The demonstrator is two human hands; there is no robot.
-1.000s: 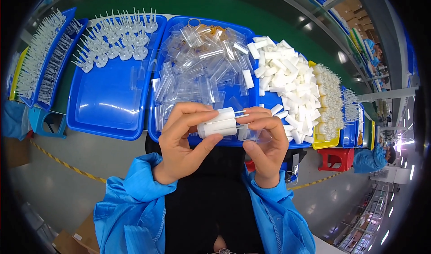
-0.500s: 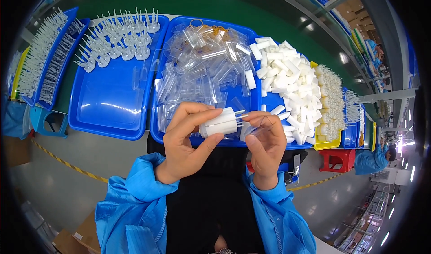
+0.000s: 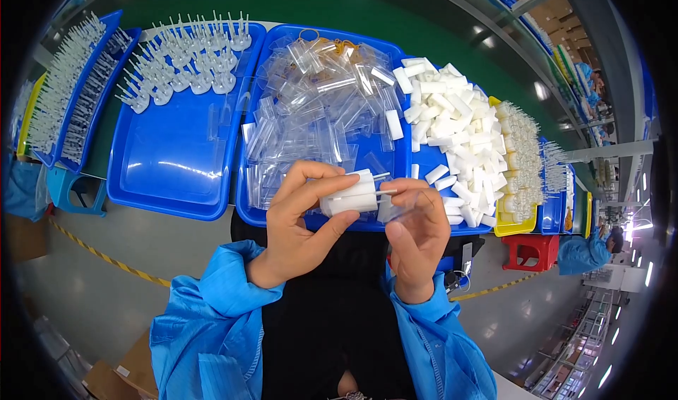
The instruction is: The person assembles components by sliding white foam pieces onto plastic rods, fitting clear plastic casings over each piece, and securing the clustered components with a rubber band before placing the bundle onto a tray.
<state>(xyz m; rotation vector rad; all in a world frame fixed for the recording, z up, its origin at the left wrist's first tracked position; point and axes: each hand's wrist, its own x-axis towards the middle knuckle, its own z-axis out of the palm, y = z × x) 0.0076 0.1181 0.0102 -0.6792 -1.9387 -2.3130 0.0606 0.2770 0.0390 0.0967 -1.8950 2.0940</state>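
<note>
My left hand (image 3: pixel 293 227) holds a white part (image 3: pixel 352 201), its fingers above and the thumb below. White foam-like blocks sit around this part, and thin pins stick out of its right end. At those pins is my right hand (image 3: pixel 421 241), pinching a clear plastic piece (image 3: pixel 399 210) between thumb and fingers. The piece's exact shape is blurred. Behind my hands, the middle blue tray (image 3: pixel 405 161) holds a heap of clear plastic pieces (image 3: pixel 300 135) and some tan rings. To its right lies a pile of white blocks (image 3: pixel 452 110).
At the left, a blue tray (image 3: pixel 166 167) carries rows of white pinned parts (image 3: pixel 201 78); narrower trays of pinned parts stand beyond it. A yellow tray (image 3: pixel 514 227) with more parts is at the right, above a red stool (image 3: pixel 533 251). A person (image 3: pixel 586 251) sits farther right.
The white part has shifted slightly right and turned a little in my left hand. My right fingers have come up over the pin ends with the clear piece.
</note>
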